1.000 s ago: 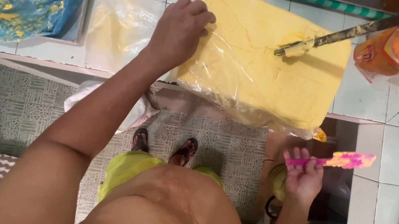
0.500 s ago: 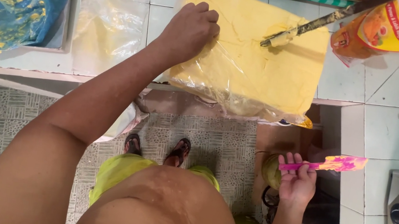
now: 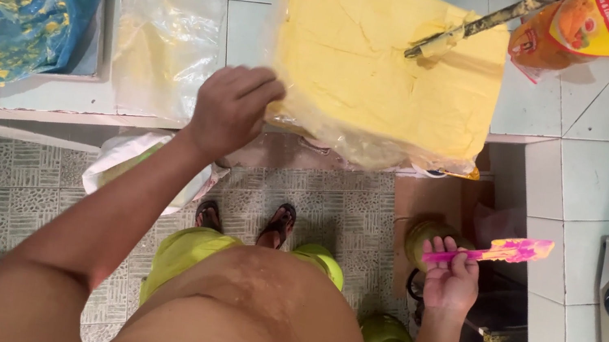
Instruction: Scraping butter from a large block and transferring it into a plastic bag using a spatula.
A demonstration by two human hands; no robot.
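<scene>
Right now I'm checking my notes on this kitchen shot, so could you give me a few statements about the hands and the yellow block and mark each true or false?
1. The left hand rests at the near left edge of the large yellow block in clear plastic wrap. True.
2. The right hand holds a metal spoon. False: it holds a pink and yellow flat spatula.
3. A smeared long-handled tool lies on the block's far right part. True.
4. The right hand is over the block. False: it is down beside the white tiled counter, away from the block.
</scene>
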